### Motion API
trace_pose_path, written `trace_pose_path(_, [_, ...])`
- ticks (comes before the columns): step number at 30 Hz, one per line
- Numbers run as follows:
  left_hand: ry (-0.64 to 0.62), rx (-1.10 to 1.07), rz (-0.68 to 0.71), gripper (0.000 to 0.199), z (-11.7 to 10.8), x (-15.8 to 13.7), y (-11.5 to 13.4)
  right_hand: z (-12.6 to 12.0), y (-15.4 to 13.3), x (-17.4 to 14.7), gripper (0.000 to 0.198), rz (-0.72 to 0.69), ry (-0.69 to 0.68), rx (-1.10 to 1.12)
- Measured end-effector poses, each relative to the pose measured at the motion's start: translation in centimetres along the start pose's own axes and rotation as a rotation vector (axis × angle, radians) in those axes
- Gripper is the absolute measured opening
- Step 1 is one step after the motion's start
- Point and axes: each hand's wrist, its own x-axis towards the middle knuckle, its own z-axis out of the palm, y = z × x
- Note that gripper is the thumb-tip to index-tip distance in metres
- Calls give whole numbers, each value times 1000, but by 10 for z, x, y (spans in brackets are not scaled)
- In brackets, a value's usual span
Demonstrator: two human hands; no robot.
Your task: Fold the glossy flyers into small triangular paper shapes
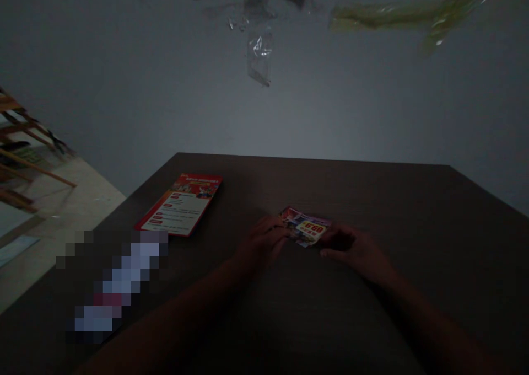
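Note:
A small, creased, colourful printed leaflet (306,229) with large yellow digits lies on the dark brown table (372,193), its print upside down to me. My left hand (264,242) is at its left end, fingers closed over that edge and covering part of it. On the other side, my right hand (357,248) curves in a C shape, thumb and fingers apart. Its fingertips are at or very close to the leaflet's right edge; in the dim light I cannot tell whether they touch.
To the left lies a red-and-white printed booklet or stack of flyers (182,207). Nearer me, a pixelated pale object (128,270) lies beside my left forearm. Behind the table rises a grey wall (351,99) with tape scraps. Wooden furniture (20,143) stands on the floor at far left.

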Motion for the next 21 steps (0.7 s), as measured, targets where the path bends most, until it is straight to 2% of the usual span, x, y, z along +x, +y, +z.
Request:
trace_pose_path(3, [-53,-47,-2,17,1,0,1,-2,6,2,41,-126,107,-183])
trace_pose_path(8, [-130,-182,-32,19,-2,2,5,-4,9,3,53,-354,163,-333])
trace_pose_path(12, [-206,-245,-45,22,-2,2,4,-7,8,4,43,-487,94,-396])
trace_pose_path(16, [-270,-231,-30,22,-2,2,4,-7,11,5,34,-491,-23,-436])
trace_pose_path(21, [-309,-188,-47,22,-3,2,4,-8,16,5,31,-529,-69,-472])
